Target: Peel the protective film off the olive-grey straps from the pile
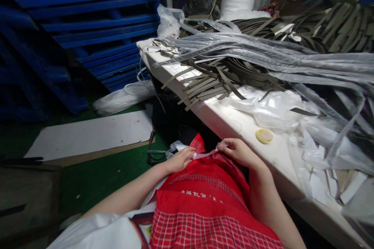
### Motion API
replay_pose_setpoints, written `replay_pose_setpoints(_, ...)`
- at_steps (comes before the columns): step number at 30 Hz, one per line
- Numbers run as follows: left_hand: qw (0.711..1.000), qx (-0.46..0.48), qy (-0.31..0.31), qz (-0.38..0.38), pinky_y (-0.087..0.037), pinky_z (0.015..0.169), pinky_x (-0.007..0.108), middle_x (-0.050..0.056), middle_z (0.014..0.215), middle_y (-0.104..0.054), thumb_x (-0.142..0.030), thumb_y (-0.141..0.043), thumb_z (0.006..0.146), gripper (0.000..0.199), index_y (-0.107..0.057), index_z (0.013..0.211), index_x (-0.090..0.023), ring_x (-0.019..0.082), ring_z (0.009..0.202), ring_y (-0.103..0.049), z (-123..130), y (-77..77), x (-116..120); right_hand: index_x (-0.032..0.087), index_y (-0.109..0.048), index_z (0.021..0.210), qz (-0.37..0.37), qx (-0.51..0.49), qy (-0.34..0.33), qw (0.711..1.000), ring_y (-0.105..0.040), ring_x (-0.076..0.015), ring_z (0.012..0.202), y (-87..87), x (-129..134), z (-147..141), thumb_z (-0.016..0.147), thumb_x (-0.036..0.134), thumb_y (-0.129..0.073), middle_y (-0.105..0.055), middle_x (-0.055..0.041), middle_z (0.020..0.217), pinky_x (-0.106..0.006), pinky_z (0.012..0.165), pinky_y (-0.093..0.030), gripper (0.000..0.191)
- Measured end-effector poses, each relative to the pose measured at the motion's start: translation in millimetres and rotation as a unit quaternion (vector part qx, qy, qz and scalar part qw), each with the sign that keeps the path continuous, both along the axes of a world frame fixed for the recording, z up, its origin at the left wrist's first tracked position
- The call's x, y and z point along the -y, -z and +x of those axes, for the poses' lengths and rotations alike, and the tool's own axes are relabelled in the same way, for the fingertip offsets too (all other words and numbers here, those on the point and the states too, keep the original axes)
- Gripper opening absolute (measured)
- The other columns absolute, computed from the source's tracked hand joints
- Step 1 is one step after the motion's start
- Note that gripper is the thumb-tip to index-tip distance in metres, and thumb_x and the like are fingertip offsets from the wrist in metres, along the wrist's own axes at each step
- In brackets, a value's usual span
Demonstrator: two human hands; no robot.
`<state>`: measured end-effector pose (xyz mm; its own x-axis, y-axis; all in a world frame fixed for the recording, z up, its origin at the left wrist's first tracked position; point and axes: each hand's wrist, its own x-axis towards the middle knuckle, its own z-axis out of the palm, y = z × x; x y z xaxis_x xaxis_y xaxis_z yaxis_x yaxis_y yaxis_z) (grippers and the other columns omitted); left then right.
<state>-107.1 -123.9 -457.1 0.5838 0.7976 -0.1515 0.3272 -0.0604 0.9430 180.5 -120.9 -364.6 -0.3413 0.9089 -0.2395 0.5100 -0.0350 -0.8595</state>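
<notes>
Over the red apron [204, 186] on my lap, a thin translucent plastic strip [206, 155] runs between my two hands. My left hand [180, 159] pinches one end of it, fingers closed. At the other end my right hand [235, 149] has thumb and fingers pressed together on the strip, close to the table's edge. Between the hands the strip hangs slightly slack. Part of each hand's grip is hidden by the fingers.
The white table [216, 114] on my right bears dark grey strips [210, 83], long clear plastic sleeves [248, 48] and a yellow tape roll [264, 136]. Blue pallets [111, 27] are stacked at the left. A white board [93, 134] lies on the green floor.
</notes>
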Motion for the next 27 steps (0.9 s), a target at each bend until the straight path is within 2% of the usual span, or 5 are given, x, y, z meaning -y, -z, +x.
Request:
replay_pose_setpoints(7, 0.968, 0.04, -0.248, 0.014, -0.045, 0.05, 0.024, 0.004, 0.064, -0.061, -0.067, -0.027, 0.092, 0.063, -0.06, 0.088, -0.014, 0.015, 0.053, -0.056, -18, -53.5, -64, 0.018, -0.073, 0.085, 0.037, -0.076, 0.033, 0.996, -0.068, -0.0213, 0.085, -23.6, -15, -13, 0.088, 0.039, -0.06, -0.075, -0.0054, 0.089, -0.032, 0.083, -0.052, 0.026)
replay_pose_setpoints(11, 0.962, 0.078, -0.262, 0.019, -0.022, 0.038, 0.019, -0.01, 0.04, -0.03, -0.064, -0.055, 0.083, 0.05, -0.058, 0.07, -0.016, 0.006, 0.034, -0.025, -11, -120.1, -106, 0.019, -0.075, 0.083, 0.115, -0.118, 0.044, 0.985, -0.067, -0.0198, 0.082, -55.6, -37, -41, 0.087, 0.036, -0.062, -0.075, -0.0037, 0.085, -0.03, 0.079, -0.051, 0.021)
replay_pose_setpoints(14, 0.967, 0.09, -0.223, 0.081, -0.032, 0.046, 0.021, -0.003, 0.047, -0.046, -0.052, -0.062, 0.083, 0.044, -0.059, 0.06, -0.015, 0.009, 0.045, -0.041, 17, -154.4, -104, 0.02, -0.076, 0.084, 0.158, -0.166, 0.07, 0.971, -0.067, -0.0187, 0.077, -67.8, -46, -62, 0.085, 0.035, -0.066, -0.075, -0.0031, 0.083, -0.029, 0.074, -0.051, 0.018)
replay_pose_setpoints(20, 0.988, 0.067, -0.078, 0.119, -0.037, 0.056, 0.024, 0.0, 0.059, -0.054, -0.048, -0.036, 0.097, 0.053, -0.059, 0.063, -0.015, 0.013, 0.057, -0.046, 51, -154.1, -72, 0.021, -0.076, 0.084, 0.185, -0.213, 0.148, 0.948, -0.066, -0.0197, 0.079, -52.2, -46, -68, 0.085, 0.033, -0.065, -0.074, -0.0043, 0.084, -0.031, 0.077, -0.052, 0.017)
replay_pose_setpoints(27, 0.987, 0.05, -0.124, 0.093, -0.032, 0.052, 0.021, -0.002, 0.056, -0.051, -0.043, -0.056, 0.086, 0.038, -0.06, 0.06, -0.015, 0.01, 0.053, -0.043, 52, -152.2, -64, 0.019, -0.068, 0.085, 0.13, -0.277, 0.223, 0.925, -0.063, -0.0169, 0.065, -37.1, -50, -61, 0.075, 0.039, -0.075, -0.069, -0.0015, 0.071, -0.029, 0.066, -0.053, 0.023)
